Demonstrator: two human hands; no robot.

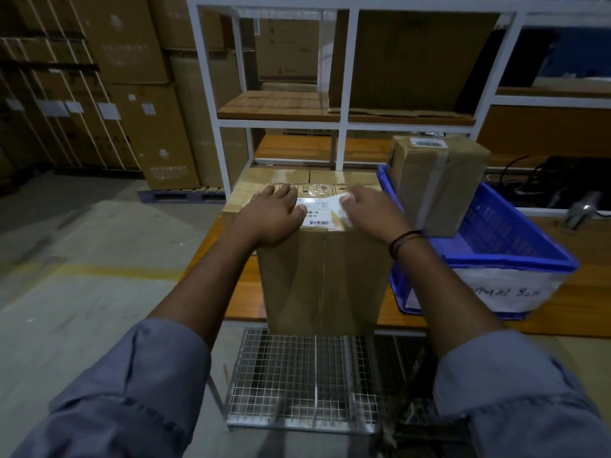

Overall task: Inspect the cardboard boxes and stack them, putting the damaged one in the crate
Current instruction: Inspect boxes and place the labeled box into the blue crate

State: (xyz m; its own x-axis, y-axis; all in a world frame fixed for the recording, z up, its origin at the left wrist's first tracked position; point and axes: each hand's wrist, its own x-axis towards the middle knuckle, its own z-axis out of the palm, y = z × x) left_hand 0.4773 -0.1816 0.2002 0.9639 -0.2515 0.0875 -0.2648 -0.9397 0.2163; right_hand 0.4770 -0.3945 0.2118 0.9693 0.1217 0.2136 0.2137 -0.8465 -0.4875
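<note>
A tall cardboard box [322, 279], taped and with a white barcode label on top, stands at the front edge of the wooden table [562, 305]. My left hand [271, 214] lies flat on its top near the left edge, fingers straight. My right hand [370, 209] rests on the top at the right side, fingers over the label. A smaller taped cardboard box [436, 183] stands upright inside the blue plastic crate [515, 256], to the right of the tall box.
A white metal shelf frame [344, 127] with wooden boards rises behind the table. A wire mesh rack [304, 375] sits below the table's front edge. Stacks of large cartons [125, 94] fill the left background on a pallet. Cables and dark gear lie at far right.
</note>
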